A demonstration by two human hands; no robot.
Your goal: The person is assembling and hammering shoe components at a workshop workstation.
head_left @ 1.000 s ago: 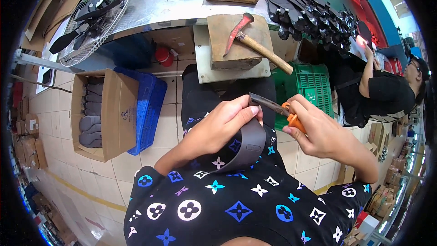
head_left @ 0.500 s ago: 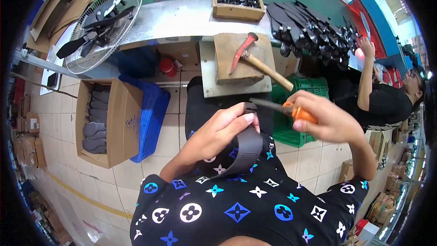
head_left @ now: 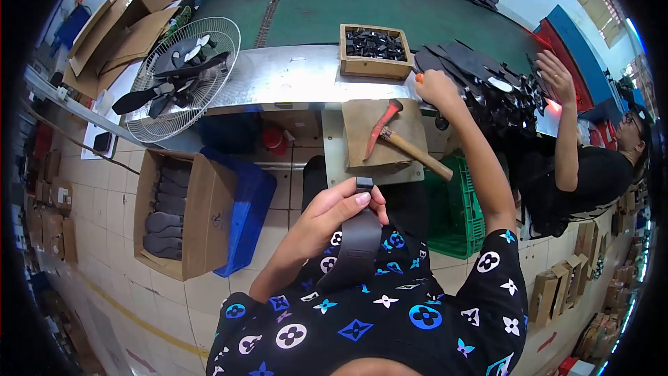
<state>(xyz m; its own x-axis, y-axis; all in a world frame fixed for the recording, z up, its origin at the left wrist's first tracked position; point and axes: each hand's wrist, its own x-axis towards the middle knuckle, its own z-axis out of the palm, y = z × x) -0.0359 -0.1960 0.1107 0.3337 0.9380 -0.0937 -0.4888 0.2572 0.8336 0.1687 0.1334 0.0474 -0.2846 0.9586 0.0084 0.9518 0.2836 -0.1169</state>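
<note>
Along the smooth metal bench (head_left: 285,76) stand one rectangular wooden box (head_left: 376,67) and, below, one square-topped brown block (head_left: 356,124) bearing one wooden-handled hammer (head_left: 417,154), while the left hand (head_left: 325,217) pinches one curved, matte dark piece (head_left: 358,251) before the torso and the right hand (head_left: 437,89) curls tightly round one mostly hidden orange handle (head_left: 419,78).

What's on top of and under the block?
On the block: a red-headed hammer, wooden handle jutting past the near right corner. Below: a pale plate, showing at left. The plate's middle and the block's underside are covered.
</note>
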